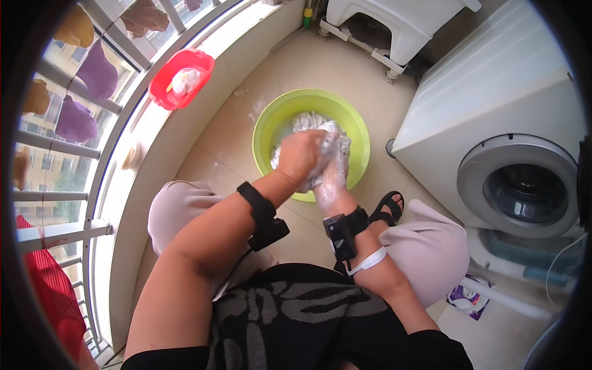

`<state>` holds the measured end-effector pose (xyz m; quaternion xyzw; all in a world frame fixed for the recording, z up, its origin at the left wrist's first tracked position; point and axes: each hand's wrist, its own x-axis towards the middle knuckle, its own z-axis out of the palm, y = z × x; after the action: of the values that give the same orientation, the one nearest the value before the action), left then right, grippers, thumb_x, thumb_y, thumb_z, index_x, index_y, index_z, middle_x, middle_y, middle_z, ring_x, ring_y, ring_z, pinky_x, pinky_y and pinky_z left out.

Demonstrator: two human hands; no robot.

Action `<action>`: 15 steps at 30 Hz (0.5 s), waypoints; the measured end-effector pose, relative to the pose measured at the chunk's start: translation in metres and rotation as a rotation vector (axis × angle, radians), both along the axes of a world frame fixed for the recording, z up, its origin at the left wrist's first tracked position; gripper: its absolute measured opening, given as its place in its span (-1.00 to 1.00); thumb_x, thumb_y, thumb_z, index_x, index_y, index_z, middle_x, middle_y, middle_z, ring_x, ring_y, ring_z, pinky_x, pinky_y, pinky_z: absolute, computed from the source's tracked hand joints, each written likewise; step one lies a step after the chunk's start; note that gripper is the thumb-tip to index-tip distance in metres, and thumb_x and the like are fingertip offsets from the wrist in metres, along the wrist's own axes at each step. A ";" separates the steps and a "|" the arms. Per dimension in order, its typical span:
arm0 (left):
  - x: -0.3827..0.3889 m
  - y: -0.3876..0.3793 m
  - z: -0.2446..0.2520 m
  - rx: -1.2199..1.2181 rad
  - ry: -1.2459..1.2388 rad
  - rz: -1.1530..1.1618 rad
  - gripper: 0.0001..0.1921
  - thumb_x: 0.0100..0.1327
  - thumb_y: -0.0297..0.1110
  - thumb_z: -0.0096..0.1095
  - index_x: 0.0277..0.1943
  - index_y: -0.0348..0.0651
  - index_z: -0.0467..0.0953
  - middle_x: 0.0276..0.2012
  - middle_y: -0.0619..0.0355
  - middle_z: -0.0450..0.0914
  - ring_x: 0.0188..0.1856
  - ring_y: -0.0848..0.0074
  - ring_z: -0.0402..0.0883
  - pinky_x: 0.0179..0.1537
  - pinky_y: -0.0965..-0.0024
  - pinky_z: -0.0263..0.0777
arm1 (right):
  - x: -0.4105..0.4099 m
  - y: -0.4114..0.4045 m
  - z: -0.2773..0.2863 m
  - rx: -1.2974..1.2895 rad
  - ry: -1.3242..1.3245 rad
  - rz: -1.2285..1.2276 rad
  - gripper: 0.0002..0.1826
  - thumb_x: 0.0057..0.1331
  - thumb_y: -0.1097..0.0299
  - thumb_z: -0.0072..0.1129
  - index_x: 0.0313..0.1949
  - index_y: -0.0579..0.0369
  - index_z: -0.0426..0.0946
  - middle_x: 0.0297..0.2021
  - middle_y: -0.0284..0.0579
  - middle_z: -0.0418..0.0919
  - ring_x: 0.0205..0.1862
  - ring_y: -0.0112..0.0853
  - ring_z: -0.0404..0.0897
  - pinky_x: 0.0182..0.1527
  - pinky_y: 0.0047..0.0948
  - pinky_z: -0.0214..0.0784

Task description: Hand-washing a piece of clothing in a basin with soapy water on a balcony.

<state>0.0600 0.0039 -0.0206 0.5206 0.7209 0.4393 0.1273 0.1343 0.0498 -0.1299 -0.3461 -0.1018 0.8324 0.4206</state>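
A yellow-green plastic basin (358,138) stands on the tiled floor between my knees. Bunched in it is a wet, pale cloth (311,121) with grey stripes, partly hidden beneath my hands. My left hand (299,151) is curled in a fist over the cloth, pressed against my other hand. White suds coat my right hand (334,162) and wrist, and its fingers are gathered on the cloth. The two hands meet above the middle of the basin, so the exact grip of the fingertips is covered.
To the right stands a front-loading washing machine (430,115). A white plastic tub (384,23) rests on a low stand behind. On the left sill sit a red plastic basket (157,88) and a small pale container (132,155). Socks (97,69) hang by the window bars.
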 end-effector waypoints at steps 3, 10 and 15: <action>-0.043 -0.002 -0.059 -0.199 -0.043 0.108 -0.84 0.08 -0.34 0.13 -0.39 -0.25 0.55 -0.46 -0.23 0.50 -0.42 0.03 0.53 -0.34 0.24 0.42 | -0.033 -0.046 0.074 0.154 -0.290 -0.090 -0.80 0.22 0.28 0.02 -0.27 0.15 0.46 -0.36 -0.19 0.49 -0.38 -0.40 0.51 -0.37 -0.38 0.44; -0.016 -0.005 -0.020 -0.091 -0.008 -0.085 -0.82 0.05 -0.31 0.07 -0.33 -0.09 0.60 -0.43 -0.17 0.54 -0.35 0.00 0.54 -0.26 0.16 0.41 | -0.012 -0.011 0.053 0.010 -0.080 -0.040 -0.69 0.26 0.24 -0.05 -0.09 0.18 0.38 -0.20 -0.08 0.45 -0.25 -0.35 0.51 -0.28 -0.43 0.45; -0.050 0.002 -0.013 -0.264 -0.377 -0.002 -0.62 0.24 -0.06 0.01 -0.27 -0.26 0.55 -0.42 -0.06 0.57 -0.36 0.25 0.56 -0.28 0.31 0.41 | -0.017 -0.006 0.102 0.282 -0.227 -0.008 -0.71 0.23 0.34 -0.01 -0.11 0.25 0.41 -0.24 -0.11 0.50 -0.22 -0.34 0.54 -0.25 -0.42 0.44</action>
<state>0.0101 0.0058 -0.0335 0.4086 0.7352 0.4305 0.3274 0.1170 0.0434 -0.0279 -0.3759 -0.2628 0.7638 0.4541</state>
